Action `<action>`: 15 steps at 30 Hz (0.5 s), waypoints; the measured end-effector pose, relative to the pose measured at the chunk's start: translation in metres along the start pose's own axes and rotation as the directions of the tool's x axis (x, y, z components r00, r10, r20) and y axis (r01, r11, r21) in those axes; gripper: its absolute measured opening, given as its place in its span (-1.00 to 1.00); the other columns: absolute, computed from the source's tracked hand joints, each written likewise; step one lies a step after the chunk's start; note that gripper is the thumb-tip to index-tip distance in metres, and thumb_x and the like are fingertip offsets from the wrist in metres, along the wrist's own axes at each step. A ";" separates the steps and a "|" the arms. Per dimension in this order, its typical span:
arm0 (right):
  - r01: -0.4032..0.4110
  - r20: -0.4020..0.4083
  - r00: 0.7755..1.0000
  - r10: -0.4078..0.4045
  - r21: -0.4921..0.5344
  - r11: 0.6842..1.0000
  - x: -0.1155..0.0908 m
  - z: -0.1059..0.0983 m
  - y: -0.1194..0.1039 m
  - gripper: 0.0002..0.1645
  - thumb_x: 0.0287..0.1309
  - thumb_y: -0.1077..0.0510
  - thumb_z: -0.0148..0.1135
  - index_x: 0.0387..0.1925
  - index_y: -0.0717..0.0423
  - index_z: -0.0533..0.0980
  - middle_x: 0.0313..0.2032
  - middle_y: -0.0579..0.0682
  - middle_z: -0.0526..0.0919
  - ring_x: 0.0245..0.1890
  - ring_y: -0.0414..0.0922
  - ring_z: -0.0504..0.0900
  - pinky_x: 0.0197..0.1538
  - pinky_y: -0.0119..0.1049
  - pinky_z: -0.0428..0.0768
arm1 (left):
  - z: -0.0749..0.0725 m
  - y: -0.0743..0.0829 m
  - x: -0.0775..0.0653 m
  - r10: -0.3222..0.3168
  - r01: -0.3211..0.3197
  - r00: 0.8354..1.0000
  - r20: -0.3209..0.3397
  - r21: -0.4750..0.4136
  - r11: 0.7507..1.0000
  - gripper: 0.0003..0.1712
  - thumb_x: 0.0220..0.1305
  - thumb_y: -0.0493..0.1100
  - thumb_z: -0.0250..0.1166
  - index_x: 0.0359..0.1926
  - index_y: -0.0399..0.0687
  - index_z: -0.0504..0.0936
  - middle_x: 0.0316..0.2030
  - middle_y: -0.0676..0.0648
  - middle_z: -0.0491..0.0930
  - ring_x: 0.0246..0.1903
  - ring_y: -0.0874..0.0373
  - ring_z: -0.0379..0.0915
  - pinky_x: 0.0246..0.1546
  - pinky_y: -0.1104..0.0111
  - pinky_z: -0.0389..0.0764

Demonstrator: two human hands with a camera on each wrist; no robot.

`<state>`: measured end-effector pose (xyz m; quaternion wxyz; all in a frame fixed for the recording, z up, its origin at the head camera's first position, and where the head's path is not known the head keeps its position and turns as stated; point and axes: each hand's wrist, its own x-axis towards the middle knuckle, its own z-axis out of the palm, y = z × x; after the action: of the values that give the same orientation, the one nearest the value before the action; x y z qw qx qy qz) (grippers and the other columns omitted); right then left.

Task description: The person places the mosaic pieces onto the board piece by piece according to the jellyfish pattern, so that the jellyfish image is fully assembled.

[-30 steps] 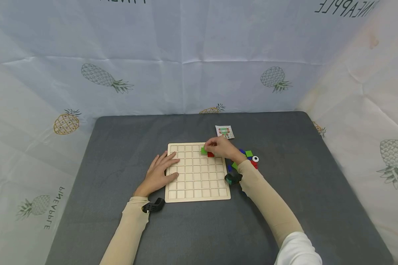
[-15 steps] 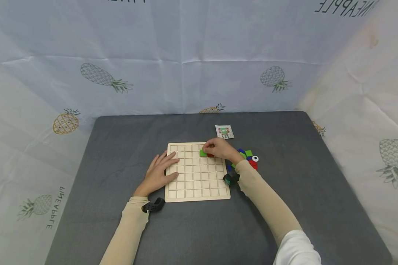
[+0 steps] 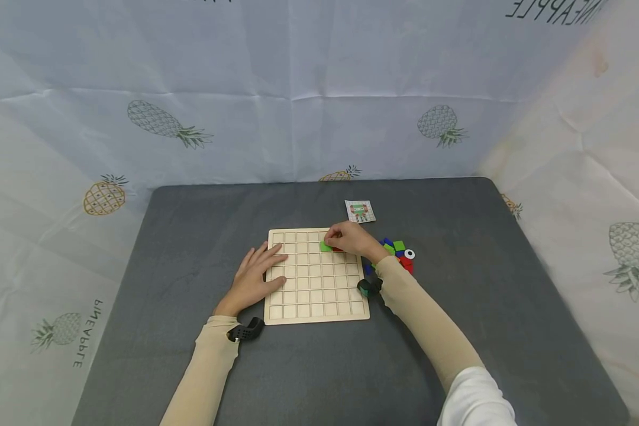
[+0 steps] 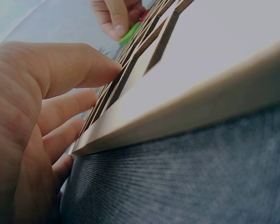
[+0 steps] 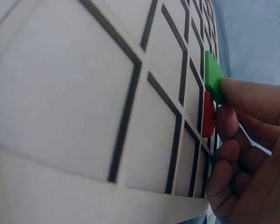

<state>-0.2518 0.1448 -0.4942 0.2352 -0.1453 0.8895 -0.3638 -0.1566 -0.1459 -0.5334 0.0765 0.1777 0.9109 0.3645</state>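
A pale wooden board (image 3: 316, 297) divided into square cells lies on the dark table. My left hand (image 3: 251, 283) rests on its left edge with fingers spread, the thumb and fingertips touching the surface. At the board's upper right, my right hand (image 3: 354, 238) pinches a green square tile (image 5: 213, 74) by its right side. In the right wrist view the thumb presses on the tile and the other fingers curl beneath. The green tile is slightly tilted beside a red piece (image 5: 208, 114) set on the board. My right hand partly covers the red piece in the head view.
Right of the board lies a small pile of pieces: green tiles (image 3: 399, 245), blue ones, red ones (image 3: 407, 264) and a white ring with a dark centre (image 3: 409, 254). A card with a printed coloured pattern (image 3: 360, 211) lies behind the board on the table (image 3: 218, 213).
My right hand has shifted slightly left with the green tile, which now lies flatter and lower on the board beside the red piece. The left hand has stayed in place.
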 end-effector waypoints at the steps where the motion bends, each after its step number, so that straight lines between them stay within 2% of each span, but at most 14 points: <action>1: 0.001 -0.002 1.000 -0.001 -0.002 1.000 0.000 0.001 0.000 -0.79 0.41 0.02 0.21 -0.13 0.00 0.69 -0.27 -0.01 0.71 -0.35 -0.11 0.55 -0.21 -0.25 0.51 | 0.000 0.000 0.000 -0.001 0.001 1.000 0.000 0.002 1.000 -0.36 0.34 0.01 0.31 0.42 0.13 0.46 0.58 0.04 0.14 0.63 -0.02 -0.22 0.59 0.03 -0.35; 15: 0.034 0.004 0.999 -0.034 -0.061 0.998 0.002 0.002 -0.001 -0.81 0.40 0.03 0.22 -0.12 0.00 0.66 -0.33 -0.04 0.69 -0.41 -0.13 0.54 -0.26 -0.28 0.49 | 0.000 0.000 0.000 0.005 -0.005 1.000 -0.003 0.000 1.000 -0.36 0.34 0.01 0.30 0.42 0.12 0.46 0.57 0.03 0.14 0.63 -0.03 -0.21 0.59 0.02 -0.35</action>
<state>-0.2524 0.1424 -0.4954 0.2255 -0.1681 0.8974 -0.3400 -0.1569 -0.1460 -0.5337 0.0741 0.1793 0.9106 0.3648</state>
